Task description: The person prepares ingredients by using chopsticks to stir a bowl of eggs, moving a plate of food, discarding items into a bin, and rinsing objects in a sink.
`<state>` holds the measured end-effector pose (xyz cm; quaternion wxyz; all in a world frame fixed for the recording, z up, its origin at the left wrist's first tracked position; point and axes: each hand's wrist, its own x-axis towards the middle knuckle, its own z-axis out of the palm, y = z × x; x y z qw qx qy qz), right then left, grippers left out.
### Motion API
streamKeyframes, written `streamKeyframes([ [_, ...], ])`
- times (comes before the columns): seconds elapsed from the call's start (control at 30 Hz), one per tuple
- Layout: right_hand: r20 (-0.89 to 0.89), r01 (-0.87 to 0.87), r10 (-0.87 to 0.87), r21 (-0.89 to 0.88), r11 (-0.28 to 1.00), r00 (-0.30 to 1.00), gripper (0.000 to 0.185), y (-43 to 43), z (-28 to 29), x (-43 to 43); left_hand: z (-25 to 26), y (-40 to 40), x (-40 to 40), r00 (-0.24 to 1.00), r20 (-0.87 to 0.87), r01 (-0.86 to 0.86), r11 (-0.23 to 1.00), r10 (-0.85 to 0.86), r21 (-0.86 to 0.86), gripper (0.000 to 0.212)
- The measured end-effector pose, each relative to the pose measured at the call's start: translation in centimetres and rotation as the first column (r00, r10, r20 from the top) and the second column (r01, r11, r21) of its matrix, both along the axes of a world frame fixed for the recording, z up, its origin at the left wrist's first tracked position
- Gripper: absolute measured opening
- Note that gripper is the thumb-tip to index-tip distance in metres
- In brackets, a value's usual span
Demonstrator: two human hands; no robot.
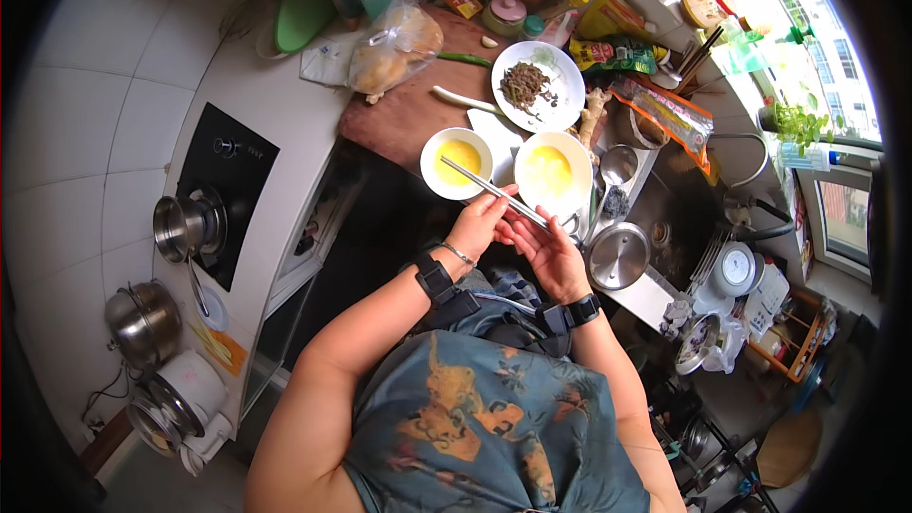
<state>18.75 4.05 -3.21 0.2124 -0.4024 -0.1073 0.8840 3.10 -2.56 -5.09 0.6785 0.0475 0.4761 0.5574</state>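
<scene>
Both my hands are raised in front of two white bowls of yellow beaten egg. Metal chopsticks (467,172) lie between the fingers of my left hand (481,226), their tips over the left bowl (430,182). My right hand (554,256) is palm up with its fingers at the other end of the chopsticks; whether it grips them I cannot tell. The right bowl (529,189) stands just beyond my fingers. Behind the bowls a white plate (566,71) bears dark chopped food (524,85). A white spring onion stalk (463,100) lies on the brown cutting board (399,125).
A bag of potatoes or buns (399,46) lies on the board. Ginger (593,117), a ladle (618,165) and a metal lid (618,256) are by the sink (662,206). At left, a steel saucepan (177,228) stands on the black cooktop (239,228).
</scene>
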Motion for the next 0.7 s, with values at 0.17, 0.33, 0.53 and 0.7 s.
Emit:
streamKeyframes([
  [0.17,-0.12,-0.156,0.156,0.01,0.988,0.98,0.052,-0.2,0.4,0.0,-0.5,0.0,-0.5,0.995,0.018,-0.1,0.994,0.099,0.041,0.028],
  [0.33,-0.237,-0.338,0.321,-0.033,0.941,0.917,0.055,-0.1,0.1,0.1,-0.5,0.0,-2.0,0.977,-0.025,-0.211,0.978,0.211,0.01,0.022],
  [0.53,0.095,-0.305,0.302,0.024,0.952,0.949,0.048,1.2,-0.5,2.1,-1.9,-0.2,-6.4,0.95,-0.312,-0.052,0.992,0.014,-0.115,0.022],
  [0.7,0.201,-0.195,0.185,0.034,0.98,0.962,0.04,2.1,-0.1,4.8,-4.1,0.3,-9.4,0.769,-0.541,0.205,0.933,-0.34,-0.295,0.022],
])
